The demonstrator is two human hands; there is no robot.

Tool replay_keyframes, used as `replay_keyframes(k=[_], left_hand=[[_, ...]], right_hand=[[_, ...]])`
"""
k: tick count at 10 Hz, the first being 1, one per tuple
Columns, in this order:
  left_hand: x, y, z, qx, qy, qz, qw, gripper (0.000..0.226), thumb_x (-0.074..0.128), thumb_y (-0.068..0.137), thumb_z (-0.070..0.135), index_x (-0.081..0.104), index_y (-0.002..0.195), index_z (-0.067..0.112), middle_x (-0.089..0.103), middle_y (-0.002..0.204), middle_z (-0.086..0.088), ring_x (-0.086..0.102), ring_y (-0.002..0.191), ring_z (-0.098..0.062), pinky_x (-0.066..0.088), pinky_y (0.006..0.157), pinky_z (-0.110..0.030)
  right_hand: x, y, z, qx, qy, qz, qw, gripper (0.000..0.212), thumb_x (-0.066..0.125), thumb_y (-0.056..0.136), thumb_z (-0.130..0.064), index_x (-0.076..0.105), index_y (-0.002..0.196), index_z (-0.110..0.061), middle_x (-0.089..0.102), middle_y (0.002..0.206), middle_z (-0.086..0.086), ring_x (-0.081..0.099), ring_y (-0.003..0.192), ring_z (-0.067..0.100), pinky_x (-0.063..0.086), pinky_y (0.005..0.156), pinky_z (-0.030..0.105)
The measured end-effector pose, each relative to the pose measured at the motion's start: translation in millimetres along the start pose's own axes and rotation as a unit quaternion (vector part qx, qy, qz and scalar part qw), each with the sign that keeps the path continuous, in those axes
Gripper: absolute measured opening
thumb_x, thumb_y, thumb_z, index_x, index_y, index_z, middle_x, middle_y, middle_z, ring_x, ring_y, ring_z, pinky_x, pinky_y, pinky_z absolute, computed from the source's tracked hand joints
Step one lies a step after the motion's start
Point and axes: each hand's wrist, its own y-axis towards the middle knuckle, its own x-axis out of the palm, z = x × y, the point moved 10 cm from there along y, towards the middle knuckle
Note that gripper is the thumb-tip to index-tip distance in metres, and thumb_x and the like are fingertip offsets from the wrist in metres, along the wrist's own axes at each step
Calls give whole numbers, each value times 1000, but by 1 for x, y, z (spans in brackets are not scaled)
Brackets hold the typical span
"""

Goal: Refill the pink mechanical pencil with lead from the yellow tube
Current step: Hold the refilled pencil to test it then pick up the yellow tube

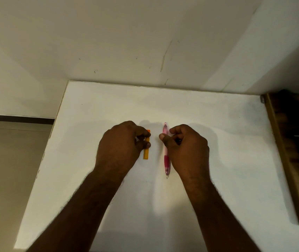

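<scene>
On the white counter (217, 142), the left hand (121, 148) pinches the yellow lead tube (146, 153) near its far end. Just beside it, at 3 o'clock, the right hand (186, 150) curls around the pink mechanical pencil (167, 160), tip pointing to 6 o'clock.

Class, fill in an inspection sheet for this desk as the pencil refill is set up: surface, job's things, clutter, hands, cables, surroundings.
Surface: white table, faint marks, pushed against a scuffed wall.
Job's things: yellow tube and pink mechanical pencil lie parallel and apart, pencil tip toward the person.
Clutter: nothing seen.
Hands: left hand pinches the tube's far end; right hand closes on the pencil's upper barrel. Whether either is lifted cannot be told.
Cables: nothing seen.
Surroundings: wooden frame at right, dark contents unclear; floor at left.
</scene>
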Motion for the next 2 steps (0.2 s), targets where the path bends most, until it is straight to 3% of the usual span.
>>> replay_keyframes(k=[2], left_hand=[[-17,-2,1,8,-43,52,998,22,78,82,37,77,103,30,71,96,10,62,80,-9,44,74,-24]], right_hand=[[-12,1,0,4,20,20,1000,43,71,87,-55,71,108,-18,63,85,-11,62,78,11,48,78,26]])
